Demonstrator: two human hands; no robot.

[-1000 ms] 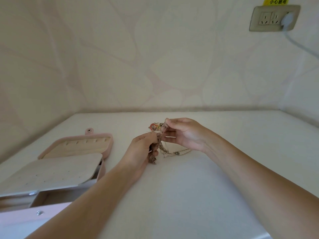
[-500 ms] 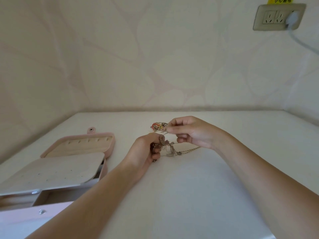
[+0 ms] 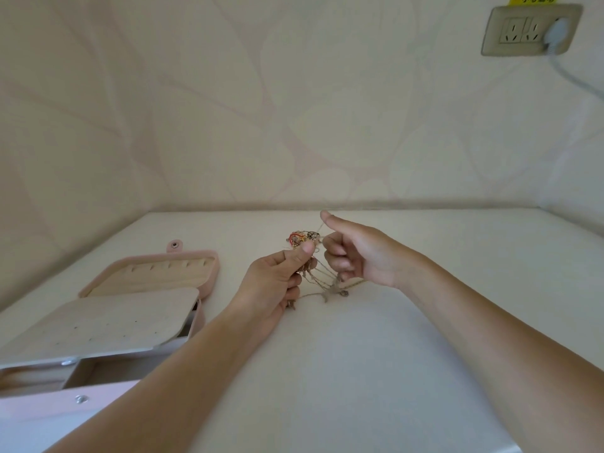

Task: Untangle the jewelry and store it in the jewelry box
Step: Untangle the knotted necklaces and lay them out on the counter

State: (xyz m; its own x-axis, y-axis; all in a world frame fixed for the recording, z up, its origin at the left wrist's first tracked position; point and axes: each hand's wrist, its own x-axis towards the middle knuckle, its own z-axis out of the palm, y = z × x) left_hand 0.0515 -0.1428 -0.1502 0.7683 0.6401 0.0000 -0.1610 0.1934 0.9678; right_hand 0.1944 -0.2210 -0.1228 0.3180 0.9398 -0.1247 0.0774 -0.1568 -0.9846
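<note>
- Since half a second ago, the right hand (image 3: 356,256) has drawn off toward 3 o'clock and straightened one finger toward 12. The strands between the hands are more fanned out than they were.
- Left hand (image 3: 277,279): it pinches the jewelry (image 3: 302,240) at its beaded, red-and-gold cluster, with the thumb on top and the other fingers curled under.
- Right hand: all fingers but the straight one are curled in, and they seem to close on thin chains coming from the cluster. A very fine strand runs up to the straight finger.
- Jewelry: it is held between the hands, just above the bench (image 3: 359,371), and is not yet sorted. A knot (image 3: 327,291) of chains hangs at 6 o'clock of the right hand, touching or nearly touching the bench.
- Box (image 3: 209,276): it lies open at 9 o'clock of the hands, well apart from them. No jewelry shows in it.
- Judgement: the untangling is at an early stage and the storing has not begun.
- To do this step well:
  - Keep the left pinch steady as the anchor.
  - Pull only gently, because hard tension would likely tighten the knot or snap a fine chain.
  - Slacken the fan, then find the one strand that leaves the knot freely and work that loop back through.
  - Lowering the knot onto the bench would probably make its crossings easier to read.
</note>
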